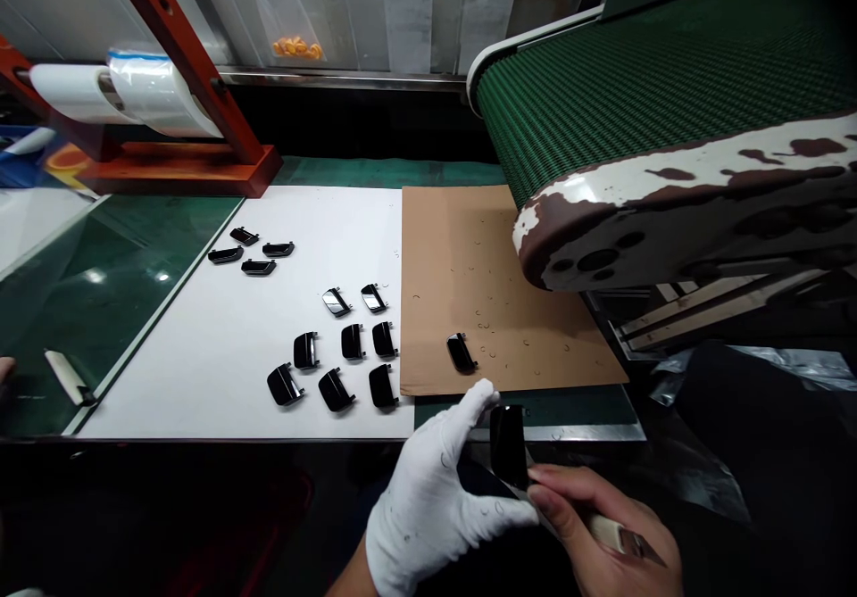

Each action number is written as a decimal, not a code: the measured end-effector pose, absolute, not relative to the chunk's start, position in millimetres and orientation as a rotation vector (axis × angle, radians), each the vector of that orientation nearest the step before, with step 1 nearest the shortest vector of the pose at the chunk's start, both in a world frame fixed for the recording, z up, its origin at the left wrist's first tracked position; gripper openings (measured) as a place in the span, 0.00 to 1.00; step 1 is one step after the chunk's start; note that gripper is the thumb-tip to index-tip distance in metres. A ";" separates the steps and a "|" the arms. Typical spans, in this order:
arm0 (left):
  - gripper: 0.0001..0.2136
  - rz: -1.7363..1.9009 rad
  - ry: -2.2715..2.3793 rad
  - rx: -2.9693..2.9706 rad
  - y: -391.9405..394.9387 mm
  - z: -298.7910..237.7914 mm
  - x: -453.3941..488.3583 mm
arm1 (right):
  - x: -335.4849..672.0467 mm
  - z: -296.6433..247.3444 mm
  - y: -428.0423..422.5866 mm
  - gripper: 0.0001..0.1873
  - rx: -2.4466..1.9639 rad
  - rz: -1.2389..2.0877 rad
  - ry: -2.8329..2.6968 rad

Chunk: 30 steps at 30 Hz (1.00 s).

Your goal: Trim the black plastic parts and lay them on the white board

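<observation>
Head view: my white-gloved left hand point(428, 512) closes around a glossy black plastic part point(507, 445), its edge against the cream-handled knife point(608, 532) gripped in my bare right hand point(595, 534). Matching black parts point(335, 390) lie ahead on a white board point(201, 374) and a brown cardboard sheet point(455, 276).

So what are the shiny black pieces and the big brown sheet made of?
The black pieces look like hard plastic with a glossy, maybe lacquered finish, since they reflect light like mirrors. The brown sheet looks like plain cardboard: dull, papery and matte, with no shine.
</observation>
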State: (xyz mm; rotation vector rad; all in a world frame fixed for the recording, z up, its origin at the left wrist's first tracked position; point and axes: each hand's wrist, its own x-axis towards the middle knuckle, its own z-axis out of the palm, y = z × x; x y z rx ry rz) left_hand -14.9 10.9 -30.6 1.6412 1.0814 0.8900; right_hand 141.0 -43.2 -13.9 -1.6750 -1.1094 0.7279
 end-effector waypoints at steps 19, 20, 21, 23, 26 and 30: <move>0.41 0.849 0.991 1.726 18.0 -33.1 -16.8 | 153.3 -16.5 -34.6 0.08 -1.401 0.525 -1.589; 0.40 0.847 0.992 1.728 18.1 -33.4 -16.7 | 152.7 -16.8 -34.2 0.08 -1.407 0.536 -1.580; 0.40 0.849 0.988 1.732 18.2 -33.8 -16.8 | 152.1 -17.1 -34.0 0.07 -1.417 0.548 -1.559; 0.40 0.862 0.975 1.743 18.4 -34.3 -17.5 | 151.7 -18.0 -34.1 0.05 -1.434 0.569 -1.508; 0.40 0.886 0.962 1.761 18.6 -34.9 -20.1 | 153.2 -19.0 -34.9 0.05 -1.439 0.599 -1.495; 0.41 0.870 0.956 1.796 19.8 -35.4 -24.9 | 155.2 -19.1 -35.2 0.05 -1.424 0.649 -1.539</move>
